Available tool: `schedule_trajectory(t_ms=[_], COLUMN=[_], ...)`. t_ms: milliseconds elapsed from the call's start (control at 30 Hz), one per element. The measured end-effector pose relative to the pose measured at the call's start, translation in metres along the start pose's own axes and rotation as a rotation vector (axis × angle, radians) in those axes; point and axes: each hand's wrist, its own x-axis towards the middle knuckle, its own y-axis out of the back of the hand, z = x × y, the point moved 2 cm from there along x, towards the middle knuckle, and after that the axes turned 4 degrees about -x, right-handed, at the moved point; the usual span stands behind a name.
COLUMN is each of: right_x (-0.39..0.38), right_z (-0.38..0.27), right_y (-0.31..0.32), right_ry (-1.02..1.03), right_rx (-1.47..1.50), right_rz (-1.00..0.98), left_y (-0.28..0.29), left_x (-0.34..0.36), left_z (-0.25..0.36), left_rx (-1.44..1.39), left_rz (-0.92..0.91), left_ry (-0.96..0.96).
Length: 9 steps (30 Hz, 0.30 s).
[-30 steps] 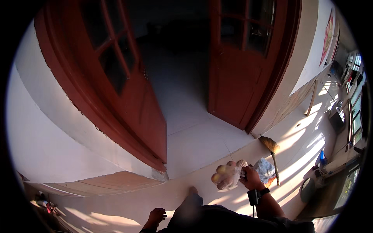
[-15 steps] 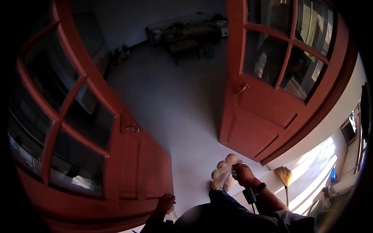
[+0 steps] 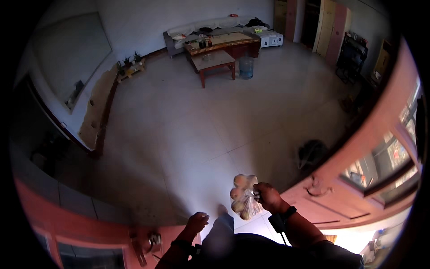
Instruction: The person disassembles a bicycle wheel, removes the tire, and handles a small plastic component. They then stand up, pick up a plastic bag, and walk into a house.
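From my right hand (image 3: 269, 198), closed round its gathered top, hangs a clear plastic bag (image 3: 254, 207) holding several round, yellowish-pink fruits (image 3: 240, 181); they look like apples, but I cannot be sure. The bag is in front of my body, above the pale floor. My left hand (image 3: 197, 222) is lower left, its fingers curled; whether anything is in them is hidden. One leg (image 3: 222, 224) shows between the two hands.
The doorway's red door leaves (image 3: 309, 197) stand at either side. Ahead are a tiled floor (image 3: 188, 130), a low table (image 3: 215, 60), a wooden desk (image 3: 242, 40), a sofa (image 3: 172, 45) and a large blue water bottle (image 3: 246, 68). A dark object (image 3: 312, 153) lies right.
I have moved forward through the doorway; the red doors now sit lower and beside me, and the room looks brighter. The bag stays in my right hand.
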Motion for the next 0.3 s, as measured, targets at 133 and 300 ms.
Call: schedule_trajectory(t_ms=[133,300], right_x=[0.108,0.224], right_z=[-0.021,-0.075], right_y=[0.003,-0.011], right_ry=[-0.097,-0.127], right_rx=[0.004,0.166], right_rz=[0.108,0.162], left_y=[0.03,0.088], left_x=[0.111,0.193], left_z=[0.056,0.144], left_rx=[0.38,0.275], left_rz=[-0.061,-0.05], left_ry=[-0.467,-0.32])
